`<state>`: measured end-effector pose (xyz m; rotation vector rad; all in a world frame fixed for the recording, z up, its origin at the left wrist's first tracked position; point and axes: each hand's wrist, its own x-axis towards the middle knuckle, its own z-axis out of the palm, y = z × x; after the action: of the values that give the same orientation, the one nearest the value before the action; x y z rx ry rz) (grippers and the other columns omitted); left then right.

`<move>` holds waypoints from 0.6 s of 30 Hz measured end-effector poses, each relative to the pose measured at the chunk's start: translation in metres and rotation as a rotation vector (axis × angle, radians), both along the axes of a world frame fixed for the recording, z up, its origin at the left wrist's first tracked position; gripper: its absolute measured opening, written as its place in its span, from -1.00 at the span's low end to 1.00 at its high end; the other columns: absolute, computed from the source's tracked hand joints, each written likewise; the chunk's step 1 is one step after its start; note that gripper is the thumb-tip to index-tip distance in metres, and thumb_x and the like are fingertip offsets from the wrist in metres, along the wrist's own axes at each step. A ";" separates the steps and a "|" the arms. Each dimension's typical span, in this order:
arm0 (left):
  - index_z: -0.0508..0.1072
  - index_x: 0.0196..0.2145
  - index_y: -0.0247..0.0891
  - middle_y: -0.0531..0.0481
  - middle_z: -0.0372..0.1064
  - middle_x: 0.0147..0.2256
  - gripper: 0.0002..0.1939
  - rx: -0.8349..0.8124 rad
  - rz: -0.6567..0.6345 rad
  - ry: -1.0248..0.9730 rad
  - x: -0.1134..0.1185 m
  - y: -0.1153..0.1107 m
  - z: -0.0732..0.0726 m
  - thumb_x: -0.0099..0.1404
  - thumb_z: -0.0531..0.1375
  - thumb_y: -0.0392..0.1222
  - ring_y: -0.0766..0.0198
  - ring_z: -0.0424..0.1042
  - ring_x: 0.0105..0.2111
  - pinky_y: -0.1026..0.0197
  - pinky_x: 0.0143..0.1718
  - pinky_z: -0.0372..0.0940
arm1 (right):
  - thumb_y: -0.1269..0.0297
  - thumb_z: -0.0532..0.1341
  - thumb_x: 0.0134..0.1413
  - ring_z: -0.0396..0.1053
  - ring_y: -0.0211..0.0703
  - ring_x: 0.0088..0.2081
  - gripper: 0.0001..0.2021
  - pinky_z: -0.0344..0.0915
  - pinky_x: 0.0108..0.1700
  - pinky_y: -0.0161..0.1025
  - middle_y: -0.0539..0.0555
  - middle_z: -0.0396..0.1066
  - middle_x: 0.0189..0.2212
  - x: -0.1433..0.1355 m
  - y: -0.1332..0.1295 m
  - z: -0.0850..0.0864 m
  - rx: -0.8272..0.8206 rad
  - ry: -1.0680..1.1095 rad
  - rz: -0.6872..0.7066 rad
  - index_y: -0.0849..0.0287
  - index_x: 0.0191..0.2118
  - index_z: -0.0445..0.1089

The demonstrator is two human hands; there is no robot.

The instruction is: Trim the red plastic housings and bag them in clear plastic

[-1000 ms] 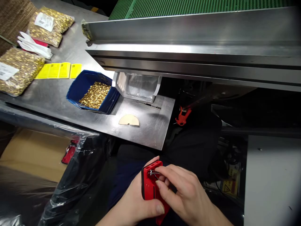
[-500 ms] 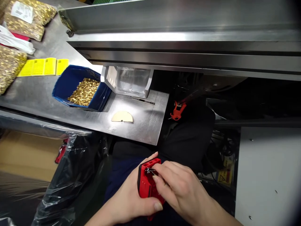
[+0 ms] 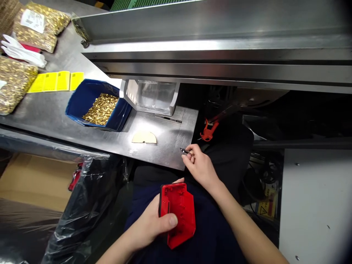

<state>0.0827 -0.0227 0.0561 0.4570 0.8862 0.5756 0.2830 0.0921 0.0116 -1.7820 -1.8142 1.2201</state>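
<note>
My left hand (image 3: pixel 154 222) is closed around a red plastic housing (image 3: pixel 183 216) with black edging, held over my lap. The thumb presses on its near wall, and the hollow inside faces up with small bosses in it. My right hand (image 3: pixel 200 165) pinches a small, slim dark tool with a shiny metal tip (image 3: pixel 185 150), its exact kind too small to make out. This hand is apart from the housing, by the corner of the metal table (image 3: pixel 172 146). A pale half-disc (image 3: pixel 144 137) lies on the table to its left.
A blue bin (image 3: pixel 79 102) of brass-coloured small parts stands beside a grey bin (image 3: pixel 176 99). A thin pen-like tool (image 3: pixel 166 117) lies before them. Bagged brass parts (image 3: pixel 35 25), white gloves (image 3: pixel 23 51) and yellow labels (image 3: pixel 49 81) lie left. An orange-handled tool (image 3: pixel 208 130) hangs right.
My right hand has pulled the small tool out of the red housing and moved up and away to the table corner. The left hand still holds the housing, its inside now uncovered.
</note>
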 end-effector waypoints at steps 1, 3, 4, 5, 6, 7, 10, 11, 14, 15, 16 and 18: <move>-0.12 0.50 -0.14 -0.24 0.41 0.10 0.16 -0.016 0.005 -0.012 -0.001 -0.001 -0.001 0.19 0.34 0.36 -0.15 0.40 0.06 -0.17 0.14 0.26 | 0.33 0.26 0.26 0.43 -0.15 -0.38 -0.86 0.31 -0.26 -0.26 -0.03 0.44 -0.41 -0.004 0.003 -0.010 -0.005 -0.024 0.022 0.14 -0.07 0.41; -0.14 0.50 -0.14 -0.25 0.40 0.11 0.16 -0.046 0.017 -0.032 -0.004 -0.003 -0.002 0.20 0.32 0.36 -0.15 0.42 0.05 -0.18 0.12 0.27 | 0.37 0.26 0.22 0.42 -0.13 -0.38 -0.90 0.30 -0.26 -0.24 -0.03 0.42 -0.42 -0.007 0.006 -0.016 -0.005 -0.046 0.031 0.13 -0.14 0.41; -0.13 0.50 -0.13 -0.26 0.40 0.11 0.15 -0.056 0.021 -0.041 -0.005 -0.003 -0.002 0.20 0.32 0.37 -0.15 0.43 0.04 -0.17 0.11 0.28 | 0.37 0.26 0.24 0.42 -0.14 -0.36 -0.90 0.31 -0.25 -0.24 -0.02 0.43 -0.40 -0.006 0.005 -0.012 0.002 -0.037 0.028 0.12 -0.13 0.40; -0.10 0.50 -0.13 -0.25 0.40 0.11 0.14 -0.061 0.020 -0.047 -0.007 -0.004 -0.001 0.20 0.33 0.37 -0.15 0.43 0.04 -0.16 0.10 0.29 | 0.35 0.25 0.26 0.43 -0.15 -0.34 -0.89 0.32 -0.23 -0.25 -0.02 0.44 -0.36 -0.004 0.003 -0.004 0.018 -0.005 0.028 0.11 -0.11 0.40; -0.06 0.49 -0.13 -0.24 0.41 0.10 0.12 -0.061 0.024 -0.045 -0.007 -0.004 -0.001 0.19 0.33 0.36 -0.14 0.41 0.05 -0.14 0.10 0.29 | 0.34 0.25 0.28 0.43 -0.17 -0.32 -0.89 0.34 -0.20 -0.26 -0.02 0.44 -0.32 0.000 0.000 0.007 0.046 0.048 0.035 0.09 -0.09 0.40; 0.01 0.46 -0.14 -0.22 0.41 0.08 0.08 -0.052 0.030 -0.038 -0.008 -0.003 0.000 0.19 0.34 0.36 -0.12 0.40 0.05 -0.10 0.09 0.30 | 0.34 0.25 0.30 0.43 -0.20 -0.30 -0.88 0.36 -0.18 -0.28 -0.02 0.45 -0.29 0.004 -0.003 0.020 0.083 0.119 0.061 0.08 -0.07 0.40; 0.30 0.32 -0.17 -0.12 0.44 -0.08 -0.14 0.018 0.025 -0.043 -0.006 0.003 0.004 0.22 0.34 0.32 0.04 0.41 -0.09 0.06 -0.01 0.33 | 0.39 0.26 0.33 0.45 -0.19 -0.24 -0.83 0.39 -0.12 -0.26 0.03 0.49 -0.21 0.014 -0.017 0.054 0.242 0.308 0.269 0.10 0.00 0.43; 0.38 0.26 -0.19 -0.09 0.43 -0.14 -0.21 0.047 0.013 -0.056 -0.004 0.006 0.005 0.23 0.34 0.31 0.11 0.40 -0.16 0.11 -0.07 0.33 | 0.40 0.25 0.35 0.45 -0.16 -0.21 -0.80 0.39 -0.11 -0.23 0.06 0.50 -0.18 0.016 -0.022 0.062 0.294 0.323 0.365 0.13 0.04 0.43; 0.49 0.15 -0.23 -0.03 0.38 -0.25 -0.30 0.096 -0.022 -0.090 -0.001 0.016 0.011 0.25 0.32 0.32 0.22 0.33 -0.31 0.20 -0.23 0.30 | 0.44 0.22 0.38 0.47 -0.08 -0.17 -0.77 0.41 -0.10 -0.16 0.15 0.54 -0.13 0.016 -0.030 0.070 0.402 0.277 0.574 0.23 0.10 0.41; 0.50 0.13 -0.23 -0.03 0.37 -0.26 -0.31 0.105 -0.027 -0.093 0.000 0.018 0.012 0.25 0.32 0.32 0.23 0.32 -0.32 0.21 -0.24 0.29 | 0.44 0.21 0.39 0.48 -0.07 -0.17 -0.78 0.41 -0.12 -0.14 0.16 0.54 -0.14 0.016 -0.032 0.070 0.413 0.255 0.606 0.25 0.09 0.41; 0.51 0.12 -0.24 -0.03 0.37 -0.27 -0.32 0.114 -0.030 -0.094 0.001 0.020 0.014 0.25 0.32 0.32 0.23 0.31 -0.33 0.22 -0.26 0.28 | 0.44 0.21 0.39 0.48 -0.06 -0.18 -0.79 0.42 -0.13 -0.14 0.16 0.55 -0.15 0.015 -0.032 0.069 0.416 0.239 0.624 0.26 0.09 0.41; 0.51 0.11 -0.25 -0.04 0.36 -0.27 -0.34 0.123 -0.037 -0.103 0.001 0.021 0.015 0.26 0.32 0.31 0.24 0.30 -0.34 0.22 -0.27 0.27 | 0.43 0.20 0.40 0.49 -0.06 -0.19 -0.81 0.42 -0.14 -0.13 0.16 0.55 -0.15 0.013 -0.033 0.066 0.419 0.224 0.640 0.26 0.07 0.43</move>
<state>0.0841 -0.0012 0.0713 0.5494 0.7457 0.6169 0.2962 0.0595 0.0779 -0.8276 -2.3603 1.0608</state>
